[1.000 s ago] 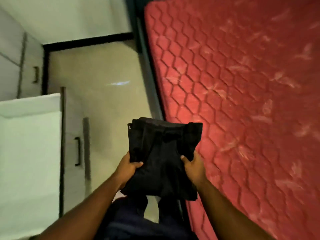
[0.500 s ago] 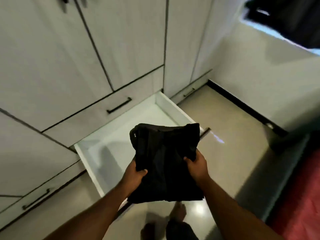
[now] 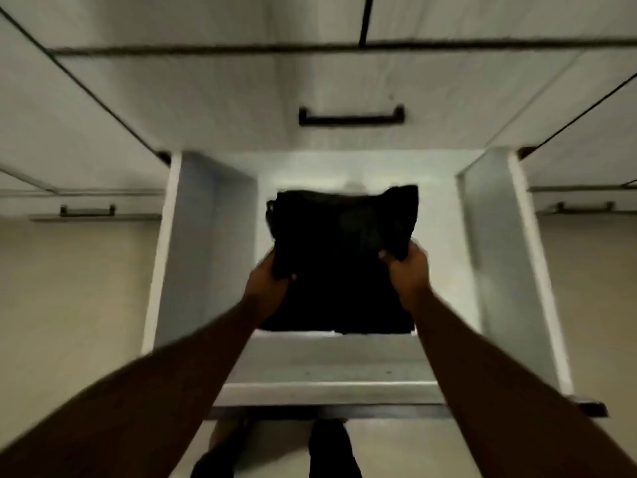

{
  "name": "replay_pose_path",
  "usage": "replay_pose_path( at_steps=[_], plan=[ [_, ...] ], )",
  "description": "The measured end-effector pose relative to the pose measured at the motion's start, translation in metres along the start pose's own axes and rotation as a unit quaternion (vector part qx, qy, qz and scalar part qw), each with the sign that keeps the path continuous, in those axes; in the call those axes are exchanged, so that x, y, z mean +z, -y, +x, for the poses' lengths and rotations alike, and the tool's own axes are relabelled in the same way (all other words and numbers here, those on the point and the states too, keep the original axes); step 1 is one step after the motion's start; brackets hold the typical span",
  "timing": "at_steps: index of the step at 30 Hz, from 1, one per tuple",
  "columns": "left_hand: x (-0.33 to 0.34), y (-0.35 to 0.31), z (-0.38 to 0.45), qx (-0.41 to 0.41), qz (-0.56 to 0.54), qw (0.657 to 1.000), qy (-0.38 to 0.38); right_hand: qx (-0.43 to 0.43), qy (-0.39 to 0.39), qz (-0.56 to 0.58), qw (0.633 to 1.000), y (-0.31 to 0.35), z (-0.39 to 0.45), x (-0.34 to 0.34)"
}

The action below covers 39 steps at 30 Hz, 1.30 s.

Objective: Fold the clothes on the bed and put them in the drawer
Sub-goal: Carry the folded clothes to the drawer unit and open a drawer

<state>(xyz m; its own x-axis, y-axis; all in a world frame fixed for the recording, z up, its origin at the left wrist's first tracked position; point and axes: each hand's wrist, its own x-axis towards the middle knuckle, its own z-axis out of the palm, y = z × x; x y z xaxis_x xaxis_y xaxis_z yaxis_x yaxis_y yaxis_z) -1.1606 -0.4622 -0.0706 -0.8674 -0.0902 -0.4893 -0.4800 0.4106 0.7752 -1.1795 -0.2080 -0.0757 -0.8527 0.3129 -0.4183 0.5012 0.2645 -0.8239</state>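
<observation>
Both hands gripping folded black cloth garment (image 3: 341,260): left hand (image 3: 272,270) clamping left edge, right hand (image 3: 405,267) clamping right edge, garment hovering above open white wooden drawer (image 3: 493,236).

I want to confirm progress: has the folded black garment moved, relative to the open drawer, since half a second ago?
Yes. The folded black garment, held by both hands, now sits over the middle of the open drawer; before it overlapped only the drawer's front corner.

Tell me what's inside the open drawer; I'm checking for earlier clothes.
The open drawer shows only bare white floor and walls. The folded black garment, gripped by the left hand and right hand, hides the middle.
</observation>
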Motion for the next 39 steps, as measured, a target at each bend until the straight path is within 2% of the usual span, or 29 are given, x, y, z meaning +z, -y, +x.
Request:
replay_pose_path(
  at_steps=[3,5,6,8,10,12,13,15,16,17,19,21,23,25,27,30,33,37,39],
  plan=[
    [0.027,0.042,0.025,-0.057,-0.063,0.996,0.014,0.022,0.058,0.011,0.998,-0.065,0.045,0.014],
    [0.029,0.045,0.025,-0.113,-0.124,0.985,0.027,0.029,0.077,0.053,0.995,-0.061,0.037,0.008],
    [0.030,0.052,0.019,-0.112,-0.116,0.987,0.017,0.020,0.078,0.045,0.996,-0.058,0.021,0.002],
    [0.021,0.057,-0.005,-0.035,0.007,0.999,0.017,-0.055,0.115,-0.024,0.992,-0.056,-0.016,-0.014],
    [0.010,0.058,-0.045,0.002,0.132,0.985,0.109,-0.099,0.221,-0.091,0.966,-0.065,-0.065,-0.027],
    [0.003,0.062,-0.090,0.006,0.237,0.937,0.258,-0.072,0.359,-0.185,0.912,-0.089,-0.113,-0.035],
    [0.001,0.063,-0.112,0.013,0.304,0.896,0.324,-0.090,0.388,-0.257,0.880,-0.098,-0.136,-0.039],
    [0.005,0.080,-0.139,0.055,0.442,0.810,0.383,-0.195,0.378,-0.399,0.812,-0.115,-0.159,-0.042],
    [0.006,0.088,-0.146,0.075,0.484,0.786,0.378,-0.244,0.359,-0.441,0.785,-0.121,-0.164,-0.041],
    [0.008,0.095,-0.149,0.090,0.504,0.781,0.357,-0.265,0.343,-0.457,0.777,-0.124,-0.163,-0.042],
    [0.010,0.104,-0.151,0.140,0.530,0.783,0.294,-0.309,0.294,-0.451,0.784,-0.127,-0.162,-0.040],
    [0.013,0.104,-0.151,0.202,0.551,0.776,0.229,-0.355,0.212,-0.441,0.797,-0.130,-0.171,-0.036],
    [0.021,0.103,-0.152,0.197,0.523,0.816,0.146,-0.340,0.093,-0.436,0.828,-0.127,-0.182,-0.029],
    [0.030,0.096,-0.152,0.172,0.486,0.854,0.067,-0.305,0.002,-0.444,0.843,-0.121,-0.188,-0.022],
    [0.032,0.085,-0.142,0.180,0.478,0.860,0.008,-0.290,-0.002,-0.448,0.845,-0.111,-0.179,-0.013],
    [0.026,0.072,-0.112,0.215,0.508,0.832,-0.059,-0.272,-0.015,-0.480,0.834,-0.095,-0.142,-0.001],
    [0.016,0.044,-0.072,0.203,0.538,0.814,-0.083,-0.296,-0.011,-0.504,0.811,-0.074,-0.092,0.008],
    [0.015,0.004,-0.021,0.180,0.472,0.857,-0.102,-0.321,-0.059,-0.515,0.793,-0.041,-0.026,0.021],
    [0.016,-0.011,0.005,0.139,0.441,0.880,-0.106,-0.329,-0.044,-0.516,0.790,-0.016,0.006,0.028]
  ],
)
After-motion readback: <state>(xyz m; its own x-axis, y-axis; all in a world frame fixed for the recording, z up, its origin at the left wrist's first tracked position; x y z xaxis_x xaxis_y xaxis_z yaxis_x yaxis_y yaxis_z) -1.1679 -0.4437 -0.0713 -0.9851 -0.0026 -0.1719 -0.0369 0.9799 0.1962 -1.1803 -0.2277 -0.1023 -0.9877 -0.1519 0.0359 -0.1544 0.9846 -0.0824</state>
